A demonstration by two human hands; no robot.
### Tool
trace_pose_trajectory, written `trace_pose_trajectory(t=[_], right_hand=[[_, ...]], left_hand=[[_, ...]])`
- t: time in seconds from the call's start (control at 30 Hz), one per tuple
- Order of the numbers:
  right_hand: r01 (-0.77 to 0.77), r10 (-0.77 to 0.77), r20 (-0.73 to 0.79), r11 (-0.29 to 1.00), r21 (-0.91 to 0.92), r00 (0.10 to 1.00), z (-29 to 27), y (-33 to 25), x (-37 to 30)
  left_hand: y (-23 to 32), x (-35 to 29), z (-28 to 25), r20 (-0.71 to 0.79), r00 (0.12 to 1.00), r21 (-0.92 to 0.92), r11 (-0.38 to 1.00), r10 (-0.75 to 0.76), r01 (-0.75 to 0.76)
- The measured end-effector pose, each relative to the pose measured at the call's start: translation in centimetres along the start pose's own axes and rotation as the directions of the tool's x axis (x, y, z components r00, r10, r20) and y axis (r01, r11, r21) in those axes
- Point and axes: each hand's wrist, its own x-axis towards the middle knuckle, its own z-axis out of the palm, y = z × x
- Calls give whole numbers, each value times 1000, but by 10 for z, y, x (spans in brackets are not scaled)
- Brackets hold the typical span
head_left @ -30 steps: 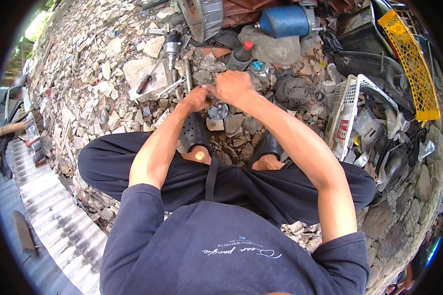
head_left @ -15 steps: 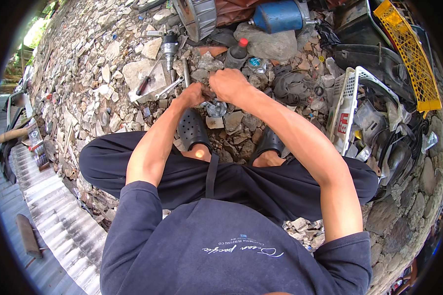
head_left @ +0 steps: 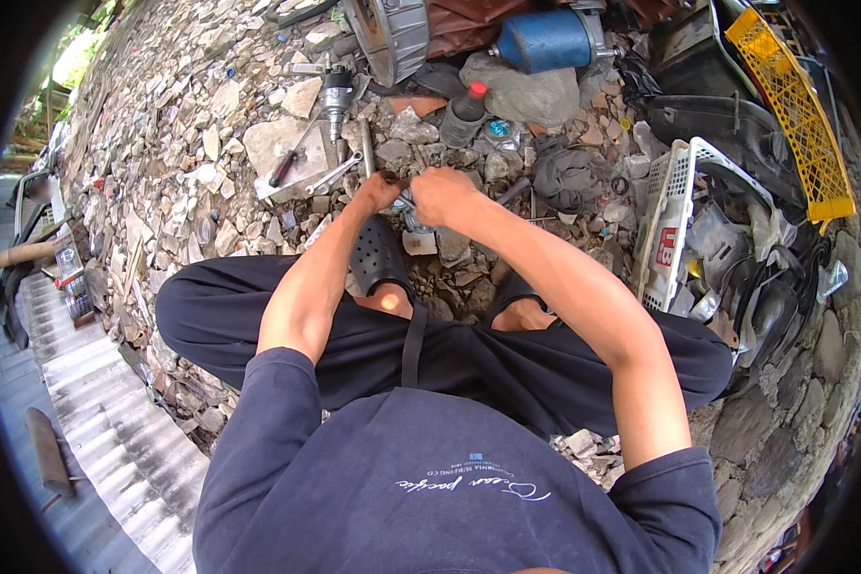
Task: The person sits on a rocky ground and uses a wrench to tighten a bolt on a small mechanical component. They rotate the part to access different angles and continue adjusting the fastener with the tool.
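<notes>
Stony ground [head_left: 187, 143] surrounds the left hand [head_left: 381, 193] and right hand [head_left: 445, 197], both curled, hold unclear, seemingly mid-adjustment near a silvery part [head_left: 416, 222]; next move needs steadiness.

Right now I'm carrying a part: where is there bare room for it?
The rubble left of the slab under the screwdriver has room, though uneven. Crowded: around the left hand and right hand, beside the wrench, and inside the white crate.

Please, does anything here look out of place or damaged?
Mainly the white perforated plastic crate at the right: dark and translucent scraps lie jumbled in and beside it. Around the left hand and right hand I see no clear spill or damage, but the small dark part between them is too hidden to judge.
</notes>
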Motion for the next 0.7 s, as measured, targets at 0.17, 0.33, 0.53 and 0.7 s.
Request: trace_pose_trajectory(t=[0.17,0.33,0.53,0.7], right_hand=[[-263,253,99,959,107,963,16,7,-16],[-325,321,52,930,171,946,35,1,-29],[-392,425,-71,878,276,902,67,-2,-42],[-397,464,-97,833,384,880,81,-6,-47]], left_hand=[[31,-8,-9,184,968,-56,981,-172,185],[-7,13,-3,338,940,159,981,48,-107],[36,-2,-12,528,840,324,886,123,-333],[40,6,-6,584,807,345,874,87,-343]])
